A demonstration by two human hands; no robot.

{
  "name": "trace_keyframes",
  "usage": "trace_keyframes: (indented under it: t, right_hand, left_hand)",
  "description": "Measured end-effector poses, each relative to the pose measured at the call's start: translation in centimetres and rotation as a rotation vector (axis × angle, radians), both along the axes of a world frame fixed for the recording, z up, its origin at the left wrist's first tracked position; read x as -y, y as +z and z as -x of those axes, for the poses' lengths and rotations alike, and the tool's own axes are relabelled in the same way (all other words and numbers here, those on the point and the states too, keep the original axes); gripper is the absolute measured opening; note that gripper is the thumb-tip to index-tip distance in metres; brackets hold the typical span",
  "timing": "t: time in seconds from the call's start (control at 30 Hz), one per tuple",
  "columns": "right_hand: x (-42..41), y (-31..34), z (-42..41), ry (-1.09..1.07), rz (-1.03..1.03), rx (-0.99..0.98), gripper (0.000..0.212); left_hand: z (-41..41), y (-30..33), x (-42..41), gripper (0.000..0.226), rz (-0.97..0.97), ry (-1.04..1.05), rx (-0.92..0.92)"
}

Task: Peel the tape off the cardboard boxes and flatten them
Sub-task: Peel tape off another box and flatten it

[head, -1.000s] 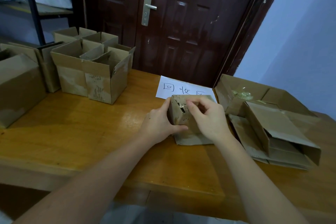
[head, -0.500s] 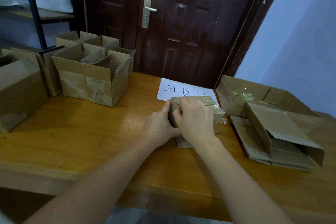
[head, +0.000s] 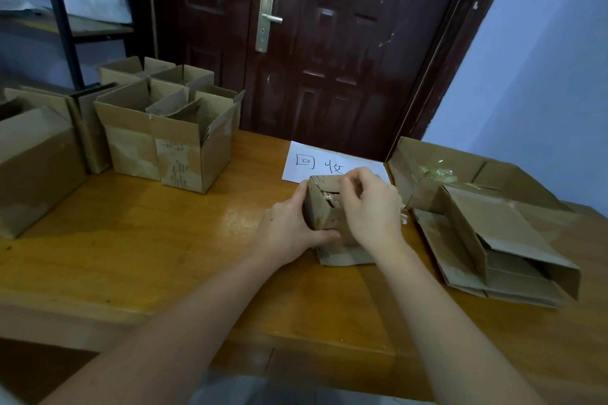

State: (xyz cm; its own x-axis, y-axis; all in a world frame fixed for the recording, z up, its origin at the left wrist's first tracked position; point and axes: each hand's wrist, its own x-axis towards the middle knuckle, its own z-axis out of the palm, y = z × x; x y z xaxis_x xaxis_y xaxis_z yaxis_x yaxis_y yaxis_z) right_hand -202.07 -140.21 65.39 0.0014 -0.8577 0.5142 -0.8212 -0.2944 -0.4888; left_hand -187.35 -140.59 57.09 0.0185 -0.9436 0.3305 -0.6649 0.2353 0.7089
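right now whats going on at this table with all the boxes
A person is working on a small cardboard box on the wooden table. The left hand grips its side while the right hand picks at the top, where the tape seam is. Flattened boxes lie to the right; open boxes wait on the left.

1. Setting: small back room or storeroom used for sorting packaging.
2. Wooden surface [head: 138, 260], worn, set against a dark panelled door [head: 329, 43] with metal lever handle [head: 268, 21].
3. Open cardboard boxes [head: 171, 141] grouped at left; flattened cardboard [head: 487, 233] stacked at right.
4. Handwritten paper sign [head: 316, 164] lying on the surface.
5. Black metal shelving rack [head: 62, 16], plain pale walls [head: 543, 92].
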Motion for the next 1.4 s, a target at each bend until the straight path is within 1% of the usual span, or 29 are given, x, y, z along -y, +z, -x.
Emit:
trace_keyframes:
  t: [0.07, 0.13, 0.23, 0.3, 0.37, 0.43, 0.53, 0.6, 0.67, 0.77, 0.83, 0.9, 1.07, 1.13, 1.17, 1.27, 1.3, 1.37, 1.4]
  right_hand:
    - [0.0, 0.2, 0.5, 0.058, -0.007, 0.097, 0.017]
    - [-0.3, 0.4, 0.7, 0.119, -0.016, 0.108, 0.017]
    - [-0.5, 0.3, 0.2, 0.128, -0.034, 0.0, 0.021]
    - [-0.6, 0.1, -0.3, 0.135, -0.057, -0.088, 0.029]
    - [-0.6, -0.2, -0.7, 0.176, -0.133, -0.134, 0.038]
    - [-0.4, -0.2, -0.4, 0.228, -0.195, -0.138, 0.04]
    - [0.1, 1.1, 0.8, 0.331, -0.304, -0.062, 0.035]
    - [0.2, 2.1, 1.6, 0.376, -0.342, -0.119, 0.028]
    - [0.3, 2.6, 2.0, 0.379, -0.338, -0.133, 0.022]
    - [0.5, 2.9, 1.4, 0.346, -0.326, -0.086, 0.014]
    - [0.6, 3.0, 0.8, 0.306, -0.329, -0.15, 0.012]
    - [0.7, 3.1, 0.3, 0.281, -0.327, -0.266, 0.012]
    - [0.6, 2.9, 0.4, 0.324, -0.35, -0.476, 0.008]
    - [0.7, 2.8, 0.5, 0.341, -0.334, -0.518, 0.012]
    - [0.8, 2.8, 0.5, 0.353, -0.335, -0.496, 0.013]
    - [1.0, 2.9, 0.8, 0.391, -0.388, -0.317, 0.018]
    - [1.1, 3.0, 0.8, 0.395, -0.406, -0.288, 0.018]
    - [1.1, 3.3, 0.4, 0.374, -0.427, -0.315, 0.014]
    - [1.0, 3.5, 0.1, 0.344, -0.424, -0.38, 0.014]
  left_hand:
    - [-0.1, 0.0, 0.0, 0.114, -0.001, 0.001, 0.001]
    - [-0.1, 0.0, 0.0, 0.116, -0.007, 0.0, 0.006]
    - [0.0, -0.1, 0.0, 0.117, -0.003, 0.002, 0.013]
    - [0.0, 0.0, -0.2, 0.115, 0.017, 0.001, 0.016]
    - [0.0, 0.2, -0.3, 0.111, 0.023, 0.003, 0.014]
    - [0.0, 0.2, -0.4, 0.111, 0.027, -0.005, 0.003]
    - [-0.1, 0.1, -0.2, 0.115, -0.01, -0.012, 0.008]
    - [-0.2, -0.1, -0.1, 0.116, -0.021, -0.014, 0.017]
    - [-0.2, -0.1, -0.1, 0.116, -0.018, -0.023, 0.018]
    - [-0.2, -0.1, 0.1, 0.115, -0.023, -0.019, 0.02]
    - [-0.1, -0.2, 0.1, 0.118, -0.028, -0.01, 0.031]
    - [-0.1, -0.4, 0.2, 0.121, -0.039, -0.006, 0.035]
    - [-0.1, -0.4, 0.3, 0.12, -0.033, -0.009, 0.042]
    - [0.0, -0.4, 0.3, 0.119, -0.028, -0.009, 0.034]
    - [-0.1, -0.3, 0.2, 0.119, -0.026, -0.008, 0.032]
    - [-0.1, -0.3, 0.2, 0.119, -0.024, -0.002, 0.035]
    - [-0.1, -0.3, 0.2, 0.12, -0.031, 0.001, 0.04]
    - [0.0, -0.4, 0.3, 0.12, -0.039, 0.009, 0.057]
    - [0.1, -0.4, 0.3, 0.12, -0.034, 0.018, 0.071]
